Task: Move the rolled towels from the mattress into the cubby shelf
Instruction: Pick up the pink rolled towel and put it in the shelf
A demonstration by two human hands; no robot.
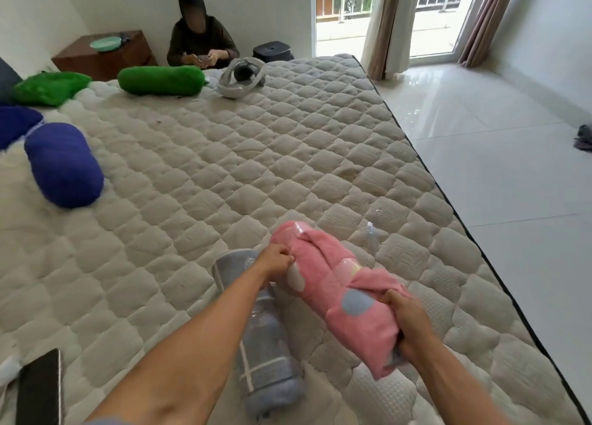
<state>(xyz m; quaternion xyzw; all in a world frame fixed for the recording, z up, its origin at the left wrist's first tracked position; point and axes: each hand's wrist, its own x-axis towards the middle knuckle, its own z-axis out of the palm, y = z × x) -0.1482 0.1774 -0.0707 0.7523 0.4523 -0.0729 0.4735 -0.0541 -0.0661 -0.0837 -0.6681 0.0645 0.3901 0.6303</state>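
Hands outstretched: left grip pinching pink towel roll, right grip clenched round its near end.

no text, label or number seems readable anywhere in view.

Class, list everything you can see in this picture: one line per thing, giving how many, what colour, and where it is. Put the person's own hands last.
Pink towel: 1, pink with pale spots, rolled, held above the mattress near edge.
Grey towel: 1, grey-blue with white lines, rolled, lying on the mattress beside the pink one.
Blue rolls: 2, dark blue, mattress left side.
Green rolls: 2, green, mattress far end.
Mattress: 1, cream, quilted, on the floor.
Headset: 1, white and grey, far end of mattress.
Wooden cabinet: 1, brown, far left corner, green plate on top.
Seated person: 1, dark clothes, by the far wall.
Left hand: grip pinching the pink towel.
Right hand: grip around the pink towel's near end.
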